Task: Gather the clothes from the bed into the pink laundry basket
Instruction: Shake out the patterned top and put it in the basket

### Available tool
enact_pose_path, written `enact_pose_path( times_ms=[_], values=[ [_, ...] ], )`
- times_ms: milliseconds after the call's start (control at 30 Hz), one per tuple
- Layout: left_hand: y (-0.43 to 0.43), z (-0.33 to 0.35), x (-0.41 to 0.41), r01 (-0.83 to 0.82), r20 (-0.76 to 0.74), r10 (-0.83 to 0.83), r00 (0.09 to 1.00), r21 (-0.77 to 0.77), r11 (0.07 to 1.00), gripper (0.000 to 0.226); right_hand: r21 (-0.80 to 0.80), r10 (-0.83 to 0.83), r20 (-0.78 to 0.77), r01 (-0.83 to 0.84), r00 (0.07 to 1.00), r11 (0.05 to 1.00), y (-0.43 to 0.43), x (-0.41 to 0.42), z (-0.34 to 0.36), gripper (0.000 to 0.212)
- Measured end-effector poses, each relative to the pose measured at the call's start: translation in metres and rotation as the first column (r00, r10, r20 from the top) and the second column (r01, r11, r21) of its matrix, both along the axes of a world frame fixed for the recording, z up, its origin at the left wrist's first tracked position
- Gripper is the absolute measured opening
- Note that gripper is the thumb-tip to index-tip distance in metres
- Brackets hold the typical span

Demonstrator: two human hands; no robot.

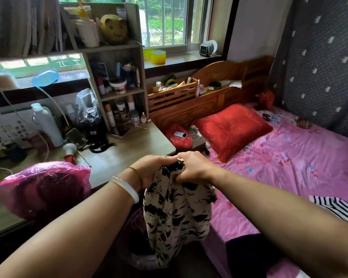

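Observation:
Both hands hold up a cream garment with black blotches (pixel 177 215). My left hand (pixel 149 169) grips its bunched top from the left and my right hand (pixel 193 167) grips it from the right. The cloth hangs down over the pink laundry basket (pixel 133 259), which sits on the floor between the desk and the bed and is mostly hidden behind the garment and my left arm. On the pink floral bed (pixel 289 167) lie a black-and-white striped garment (pixel 335 207) at the right edge and a dark garment (pixel 247 253) near the bed's front.
A red pillow (pixel 231 129) lies at the head of the bed by the wooden headboard (pixel 209 97). A cluttered desk (pixel 117 157) with a shelf of bottles stands to the left. A pink plastic bag (pixel 46 187) sits on the desk's near corner.

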State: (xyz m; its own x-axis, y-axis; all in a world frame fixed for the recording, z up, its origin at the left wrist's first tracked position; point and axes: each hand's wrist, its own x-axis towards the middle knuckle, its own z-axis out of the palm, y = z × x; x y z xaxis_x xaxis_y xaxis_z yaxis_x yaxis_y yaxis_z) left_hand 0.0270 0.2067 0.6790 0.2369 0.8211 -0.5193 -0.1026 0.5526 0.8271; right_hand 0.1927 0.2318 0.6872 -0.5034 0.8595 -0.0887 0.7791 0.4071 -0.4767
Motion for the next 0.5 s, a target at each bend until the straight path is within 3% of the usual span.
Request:
enact_pose_path(
  times_ms=[67, 100, 233, 333, 500],
  values=[
    [0.004, -0.005, -0.005, -0.041, -0.034, 0.045, 0.998, 0.118, 0.992, 0.052, 0.009, -0.141, -0.022, 0.142, 0.99, 0.99, 0.007, 0.003, 0.002, 0.021],
    [0.005, -0.008, -0.009, -0.051, -0.046, 0.059, 0.997, 0.153, 0.987, 0.056, -0.019, -0.225, -0.047, 0.224, 0.973, 0.974, 0.011, 0.006, 0.004, 0.021],
    [-0.002, -0.021, -0.014, -0.016, -0.166, 0.043, 0.985, 0.158, 0.987, 0.072, -0.222, -0.47, -0.215, 0.426, 0.856, 0.877, 0.026, 0.012, 0.014, 0.045],
    [-0.011, -0.044, -0.007, 0.072, -0.285, -0.028, 0.958, 0.144, 0.987, 0.111, -0.466, -0.57, -0.419, 0.372, 0.707, 0.803, 0.03, 0.007, 0.025, 0.05],
    [-0.017, -0.071, 0.004, 0.091, -0.425, 0.011, 0.905, 0.218, 0.972, 0.135, -0.733, -0.635, -0.546, 0.056, 0.546, 0.678, 0.029, -0.007, 0.042, 0.013]
  ],
)
